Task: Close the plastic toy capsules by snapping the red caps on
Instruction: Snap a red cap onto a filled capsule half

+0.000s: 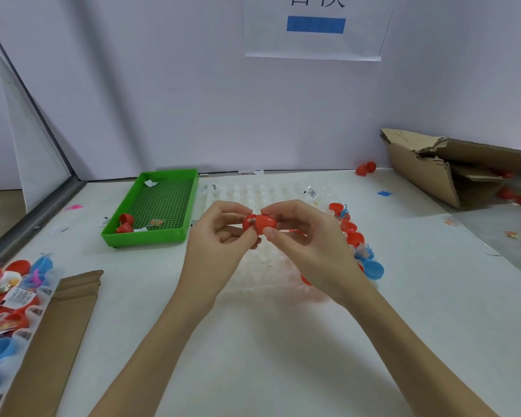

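1. Above the table's middle, over the clear blister tray, I hold a red capsule, its red cap half seated.
2. It looks light, stiff and slick; I judge the rims the best place to squeeze.
3. My left hand pinches the base, my right hand pinches the cap, fingers curled tight.
4. At 10 o'clock stands a green tray; at 3 o'clock, loose capsules.
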Motion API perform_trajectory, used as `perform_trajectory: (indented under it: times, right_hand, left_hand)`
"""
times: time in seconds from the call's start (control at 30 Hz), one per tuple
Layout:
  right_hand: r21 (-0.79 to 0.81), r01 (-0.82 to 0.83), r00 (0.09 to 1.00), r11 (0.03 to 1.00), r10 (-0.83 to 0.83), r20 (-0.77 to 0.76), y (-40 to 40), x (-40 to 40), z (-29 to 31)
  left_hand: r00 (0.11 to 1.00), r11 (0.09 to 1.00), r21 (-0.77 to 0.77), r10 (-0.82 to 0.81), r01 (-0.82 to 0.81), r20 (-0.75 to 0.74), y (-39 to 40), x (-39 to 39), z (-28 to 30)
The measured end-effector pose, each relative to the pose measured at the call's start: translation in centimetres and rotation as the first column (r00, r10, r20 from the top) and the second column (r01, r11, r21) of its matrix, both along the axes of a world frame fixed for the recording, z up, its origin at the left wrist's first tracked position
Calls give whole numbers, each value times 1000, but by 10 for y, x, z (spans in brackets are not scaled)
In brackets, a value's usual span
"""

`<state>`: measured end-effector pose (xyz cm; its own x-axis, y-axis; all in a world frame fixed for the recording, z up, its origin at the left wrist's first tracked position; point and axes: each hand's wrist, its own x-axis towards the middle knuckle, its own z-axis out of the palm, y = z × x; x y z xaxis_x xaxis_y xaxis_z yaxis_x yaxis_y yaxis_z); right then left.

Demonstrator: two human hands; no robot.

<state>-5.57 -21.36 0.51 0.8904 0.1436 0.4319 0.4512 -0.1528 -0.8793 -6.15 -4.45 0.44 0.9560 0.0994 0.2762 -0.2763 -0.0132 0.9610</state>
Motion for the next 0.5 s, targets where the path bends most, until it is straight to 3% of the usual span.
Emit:
perform_trajectory:
  times: [0.27,0.5]
  right_hand:
    - [27,-12,1000,1000,11,3,3,0,0]
    - [57,-30,997,998,26,68,7,-4,4]
  left_hand:
    - [998,1000,-2,-1,2,61,1,-1,1]
    - [998,988,-143,-63,62,-4,8,2,3]
